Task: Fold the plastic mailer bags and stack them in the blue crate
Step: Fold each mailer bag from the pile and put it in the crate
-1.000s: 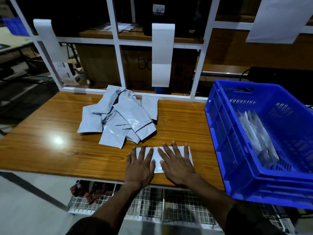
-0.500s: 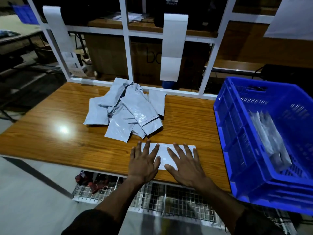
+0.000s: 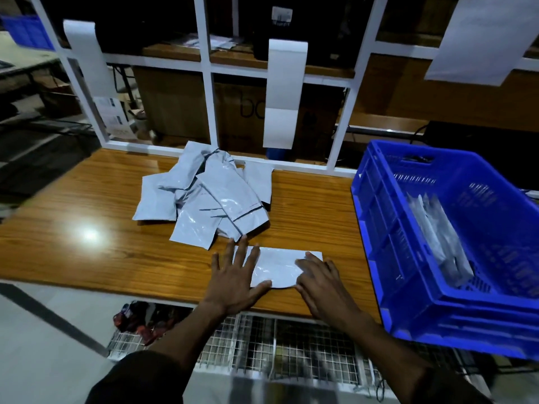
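- Because it lies flat at the near edge of the wooden table, the white mailer bag gets a firm surface under it for creasing, and both hands can reach it easily.
- The left hand rests on the mailer's left end with straight, spread fingers, which I judge pins that end so the slippery plastic cannot slide.
- The right hand lies over the mailer's right end, apart from the left hand; it is blurred, its fingers look roughly straight, and I cannot tell whether the fingertips are catching the edge.
- With neither hand curled round the mailer, the step in hand looks like pressing or smoothing, either to set a fold or to start one.
- Just beyond the mailer, touching or nearly touching its far edge, sits a loose pile of grey mailer bags, overlapping and crumpled; kept this near, the next one can be pulled over easily.
- To the right of the mailer stands the blue crate, overhanging the table's near edge; a few folded mailers lean inside it, so much of the task seems left.
- Behind the pile rises a white frame with paper sheets hanging on it.
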A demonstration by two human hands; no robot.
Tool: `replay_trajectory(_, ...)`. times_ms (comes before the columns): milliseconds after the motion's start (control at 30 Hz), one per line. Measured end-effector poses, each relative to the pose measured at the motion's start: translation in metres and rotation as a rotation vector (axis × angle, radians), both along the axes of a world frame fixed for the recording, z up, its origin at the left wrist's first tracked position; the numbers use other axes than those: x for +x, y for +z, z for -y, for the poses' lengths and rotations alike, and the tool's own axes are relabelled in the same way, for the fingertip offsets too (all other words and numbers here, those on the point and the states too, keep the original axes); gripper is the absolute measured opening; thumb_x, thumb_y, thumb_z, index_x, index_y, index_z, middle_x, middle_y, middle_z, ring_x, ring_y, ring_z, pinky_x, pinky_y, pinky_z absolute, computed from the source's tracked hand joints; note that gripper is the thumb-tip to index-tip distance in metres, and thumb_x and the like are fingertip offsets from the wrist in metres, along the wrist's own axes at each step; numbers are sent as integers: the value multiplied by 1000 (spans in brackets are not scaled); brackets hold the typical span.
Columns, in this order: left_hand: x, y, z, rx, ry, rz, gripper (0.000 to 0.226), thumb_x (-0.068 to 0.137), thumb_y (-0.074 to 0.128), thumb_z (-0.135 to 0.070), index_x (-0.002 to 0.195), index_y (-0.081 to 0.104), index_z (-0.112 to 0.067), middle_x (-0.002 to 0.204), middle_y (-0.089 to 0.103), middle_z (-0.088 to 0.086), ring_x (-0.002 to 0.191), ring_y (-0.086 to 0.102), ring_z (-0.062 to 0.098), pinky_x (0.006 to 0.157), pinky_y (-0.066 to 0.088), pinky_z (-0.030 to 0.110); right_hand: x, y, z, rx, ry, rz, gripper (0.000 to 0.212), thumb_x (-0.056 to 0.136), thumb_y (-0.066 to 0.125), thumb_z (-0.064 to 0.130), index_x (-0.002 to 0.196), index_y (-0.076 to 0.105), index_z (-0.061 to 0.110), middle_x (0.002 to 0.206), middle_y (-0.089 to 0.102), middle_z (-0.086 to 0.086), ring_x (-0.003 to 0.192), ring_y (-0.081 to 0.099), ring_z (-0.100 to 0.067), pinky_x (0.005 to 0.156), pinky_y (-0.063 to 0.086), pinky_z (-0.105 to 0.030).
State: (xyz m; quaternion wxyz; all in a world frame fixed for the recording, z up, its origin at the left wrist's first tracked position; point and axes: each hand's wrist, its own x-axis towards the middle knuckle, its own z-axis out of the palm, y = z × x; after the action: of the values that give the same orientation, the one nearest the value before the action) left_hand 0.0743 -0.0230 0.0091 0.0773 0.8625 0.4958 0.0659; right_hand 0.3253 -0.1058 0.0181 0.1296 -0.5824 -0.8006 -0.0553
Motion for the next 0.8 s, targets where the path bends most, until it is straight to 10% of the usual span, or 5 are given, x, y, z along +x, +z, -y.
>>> replay_trajectory(233,-6,-3,8,99,-29,13,81,72,86,-29,142,46,-27,151,46,8,146,31,36,98,35,80,-11,10,1,93,94,-67,16,102,48,27,112,59,20,149,50,-3,147,34,-27,108,37,-60)
replay_trajectory(367,-8,-7,8,143,0,31,77,72,85,-16,140,51,-31,146,53,3,143,38,37,98,30,82,-16,21,16,77,395,258,44,91,64,28,134,56,28,160,35,8,154,10,-32,110,14,-77)
replay_trajectory(500,-7,-5,8,187,-23,112,82,72,88,-16,141,49,-33,147,53,1,143,36,37,96,31,83,-16,14,0,96,430,362,23,97,57,21,119,61,24,139,60,7,149,25,-38,104,32,-72)
replay_trajectory(633,-5,2,10,219,141,339,92,87,76,-37,159,19,-27,169,14,11,154,11,37,110,19,79,-19,36,-14,112,344,93,7,100,59,20,100,65,22,122,66,7,122,58,-25,81,53,-41)
replay_trajectory(800,-9,5,16,347,168,486,82,98,48,-45,161,7,-15,169,2,18,156,5,38,116,13,72,-12,75,-26,-97,139,-595,33,82,66,-1,107,78,16,115,74,6,107,68,-6,92,56,-34)
